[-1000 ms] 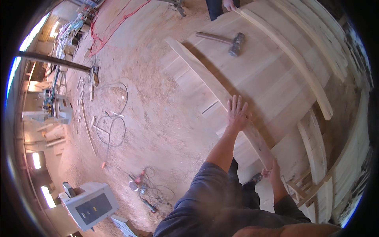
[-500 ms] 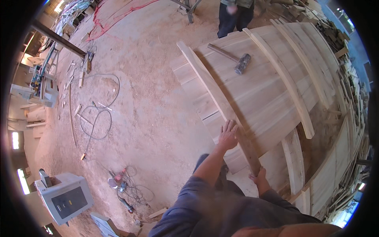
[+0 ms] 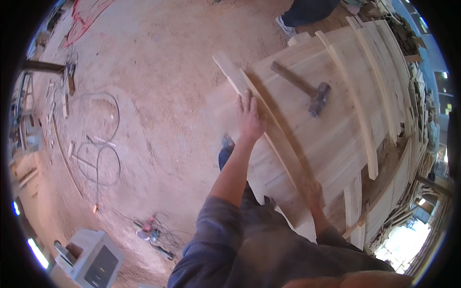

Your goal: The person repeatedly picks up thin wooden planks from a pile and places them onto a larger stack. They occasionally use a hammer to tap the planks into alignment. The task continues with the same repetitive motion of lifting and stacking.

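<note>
A long pale wooden batten (image 3: 281,146) lies slantwise across a wide panel of joined planks (image 3: 297,127). My left hand (image 3: 252,120) grips it toward its far end, fingers reaching over its edge. Around the near end closes my right hand (image 3: 314,194), somewhat blurred, its fingers partly hidden. To the right of the batten, a sledgehammer (image 3: 319,100) with a dark metal head and wooden handle rests on the panel. Farther right, another batten (image 3: 353,91) lies across the same planks.
Another person's dark-trousered leg and shoe (image 3: 286,26) show beyond the panel. Stacked lumber (image 3: 425,115) lines the right side. On the dusty floor at left lie a looped cable (image 3: 118,120) and a corded power tool (image 3: 149,233), with a grey-white machine (image 3: 91,259) at lower left.
My left hand has slid farther along the batten toward its far end. My right hand stays at the near end. The view has shifted, and the other person's legs appear farther right.
</note>
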`<control>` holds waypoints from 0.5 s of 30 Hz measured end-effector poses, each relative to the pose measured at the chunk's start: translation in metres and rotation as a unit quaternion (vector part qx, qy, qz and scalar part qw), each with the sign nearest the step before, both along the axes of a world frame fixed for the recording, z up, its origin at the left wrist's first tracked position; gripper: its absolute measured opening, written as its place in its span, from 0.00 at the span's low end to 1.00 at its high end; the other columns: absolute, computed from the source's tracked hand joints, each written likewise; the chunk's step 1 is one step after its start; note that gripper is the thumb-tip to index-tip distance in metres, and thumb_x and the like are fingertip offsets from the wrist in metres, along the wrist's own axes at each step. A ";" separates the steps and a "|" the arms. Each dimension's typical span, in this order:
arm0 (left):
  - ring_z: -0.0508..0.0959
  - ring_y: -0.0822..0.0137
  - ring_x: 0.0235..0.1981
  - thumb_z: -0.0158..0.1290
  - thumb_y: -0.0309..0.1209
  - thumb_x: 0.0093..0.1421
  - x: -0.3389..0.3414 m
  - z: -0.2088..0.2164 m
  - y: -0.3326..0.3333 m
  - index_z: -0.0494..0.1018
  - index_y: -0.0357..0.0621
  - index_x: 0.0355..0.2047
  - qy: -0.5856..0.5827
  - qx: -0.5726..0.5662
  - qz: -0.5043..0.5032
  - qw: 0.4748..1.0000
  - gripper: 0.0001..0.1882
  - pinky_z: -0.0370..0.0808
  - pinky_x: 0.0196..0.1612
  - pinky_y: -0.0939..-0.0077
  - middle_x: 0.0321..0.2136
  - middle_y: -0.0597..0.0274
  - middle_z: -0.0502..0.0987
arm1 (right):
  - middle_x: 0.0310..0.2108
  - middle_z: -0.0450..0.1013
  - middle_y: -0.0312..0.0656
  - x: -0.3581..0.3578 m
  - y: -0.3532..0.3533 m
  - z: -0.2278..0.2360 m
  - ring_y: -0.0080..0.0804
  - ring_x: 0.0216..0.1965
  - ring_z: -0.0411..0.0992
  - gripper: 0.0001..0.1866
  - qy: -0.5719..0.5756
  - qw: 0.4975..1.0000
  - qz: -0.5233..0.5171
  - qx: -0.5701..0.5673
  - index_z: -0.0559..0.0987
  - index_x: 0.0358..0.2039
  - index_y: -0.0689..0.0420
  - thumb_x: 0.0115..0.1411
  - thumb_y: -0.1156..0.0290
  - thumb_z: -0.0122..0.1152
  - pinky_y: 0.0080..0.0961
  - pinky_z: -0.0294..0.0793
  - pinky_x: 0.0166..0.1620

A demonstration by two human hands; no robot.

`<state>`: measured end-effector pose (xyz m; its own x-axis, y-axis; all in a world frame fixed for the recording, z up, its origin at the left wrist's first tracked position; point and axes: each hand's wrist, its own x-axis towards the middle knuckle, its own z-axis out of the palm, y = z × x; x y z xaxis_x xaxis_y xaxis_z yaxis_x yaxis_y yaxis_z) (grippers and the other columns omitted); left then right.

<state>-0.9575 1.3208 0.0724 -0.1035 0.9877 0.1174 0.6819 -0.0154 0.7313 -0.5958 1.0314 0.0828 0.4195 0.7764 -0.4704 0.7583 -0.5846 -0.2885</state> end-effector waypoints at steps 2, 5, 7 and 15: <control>0.50 0.37 0.68 0.60 0.30 0.50 -0.031 0.002 0.041 0.62 0.34 0.60 -0.008 0.015 0.014 1.000 0.37 0.51 0.70 0.50 0.67 0.41 0.55 | 0.57 0.63 0.62 -0.095 0.077 0.034 0.56 0.59 0.63 0.38 0.031 0.994 0.107 0.014 0.63 0.60 0.64 0.52 0.63 0.67 0.49 0.64 0.59; 0.53 0.39 0.68 0.59 0.27 0.51 -0.066 -0.005 0.075 0.61 0.34 0.61 -0.036 0.026 0.023 0.999 0.36 0.54 0.69 0.52 0.67 0.43 0.54 | 0.51 0.67 0.61 -0.183 0.164 0.051 0.60 0.52 0.66 0.38 -0.019 0.985 0.169 0.024 0.63 0.59 0.63 0.50 0.66 0.68 0.51 0.67 0.55; 0.64 0.42 0.62 0.58 0.25 0.53 -0.088 -0.013 0.092 0.65 0.34 0.59 -0.126 0.004 0.080 0.989 0.32 0.64 0.64 0.56 0.61 0.40 0.64 | 0.50 0.67 0.61 -0.214 0.205 0.039 0.60 0.51 0.66 0.39 -0.046 0.975 0.209 0.057 0.61 0.60 0.63 0.49 0.67 0.67 0.51 0.68 0.54; 0.73 0.44 0.51 0.59 0.34 0.56 -0.090 -0.010 0.129 0.68 0.31 0.56 -0.081 -0.057 0.025 0.995 0.30 0.73 0.52 0.59 0.50 0.40 0.72 | 0.44 0.69 0.58 -0.222 0.263 0.022 0.56 0.48 0.69 0.28 -0.065 0.969 0.232 -0.046 0.67 0.45 0.66 0.43 0.72 0.66 0.51 0.68 0.51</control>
